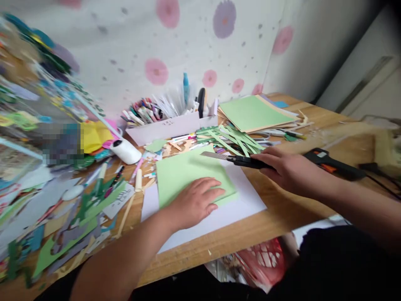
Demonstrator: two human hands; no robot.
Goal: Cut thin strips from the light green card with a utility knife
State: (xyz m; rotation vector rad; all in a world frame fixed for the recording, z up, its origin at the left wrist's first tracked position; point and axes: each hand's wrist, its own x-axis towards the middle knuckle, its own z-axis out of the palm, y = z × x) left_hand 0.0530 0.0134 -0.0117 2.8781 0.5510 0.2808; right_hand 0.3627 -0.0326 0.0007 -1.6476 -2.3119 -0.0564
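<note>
My left hand point(198, 200) lies flat with its fingers stretched over a light green paper sheet point(181, 171). Beneath that sheet is a larger white sheet point(244, 209) on the wooden table. My right hand point(283, 169) is closed around the black handle of a utility knife point(246, 161). Its long blade is extended and points left, above the green sheet's right part; whether it touches the paper I cannot tell. Just behind the knife lies a pile of cut green paper strips point(233, 140).
A white box point(166, 127) of pens stands at the back, beside a stack of green paper point(257, 110). A black glue gun point(332, 163) with a cord lies at right. Paper scraps point(72, 225) cover the left side, near a white cylindrical container point(127, 151).
</note>
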